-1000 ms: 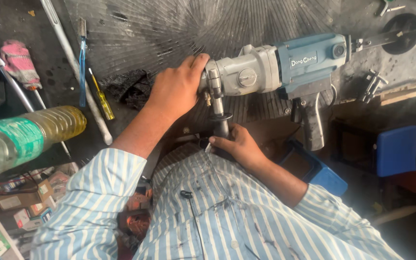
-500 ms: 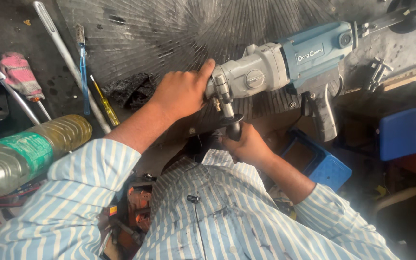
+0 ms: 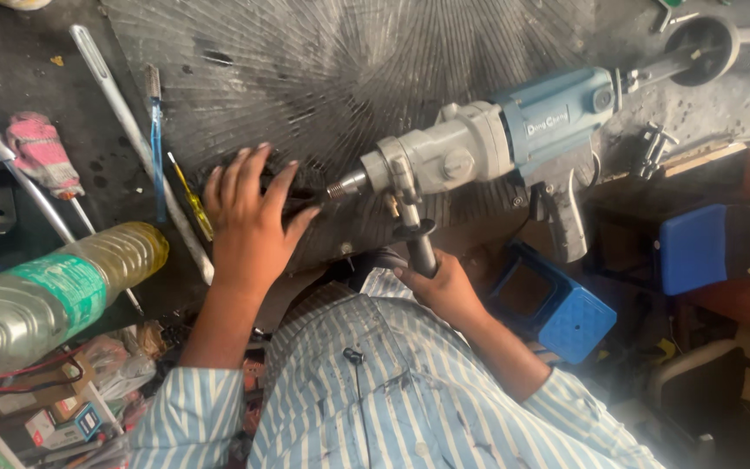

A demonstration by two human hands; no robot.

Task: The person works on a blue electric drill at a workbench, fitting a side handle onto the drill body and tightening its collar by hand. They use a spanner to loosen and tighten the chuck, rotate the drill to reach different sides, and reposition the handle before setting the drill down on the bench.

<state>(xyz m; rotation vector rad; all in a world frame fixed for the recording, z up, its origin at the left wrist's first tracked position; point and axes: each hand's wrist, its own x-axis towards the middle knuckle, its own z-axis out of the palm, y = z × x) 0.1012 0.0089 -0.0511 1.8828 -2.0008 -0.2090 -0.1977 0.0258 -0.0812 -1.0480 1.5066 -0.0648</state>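
At the centre of the frame, seen from above, a large blue and grey power drill [image 3: 496, 143] lies on its side across a dark metal workbench [image 3: 349, 61] scored with fine radiating scratches. Its threaded spindle points toward the left, and its pistol grip hangs down toward the lower right.

The person's right hand [image 3: 446, 285], just below the middle of the frame, is closed around the black side handle [image 3: 418, 243] that drops from the drill's grey front collar. The left hand [image 3: 249, 221], left of centre, is spread open with its fingers splayed, pressing down on a dark object at the bench edge, just beside the tip of the spindle. What lies under the palm is hidden. The two hands are apart, with the spindle tip between them.

The person wears a blue and white striped shirt [image 3: 392, 408], filling the bottom of the frame.

At the lower left lies a clear plastic bottle [image 3: 54, 291] of yellowish liquid with a green label. Above it, in the upper left, are a pink-handled tool [image 3: 41, 156], long metal rods and a yellow-handled screwdriver [image 3: 191, 200]. At the lower right sits a blue plastic box [image 3: 553, 308].
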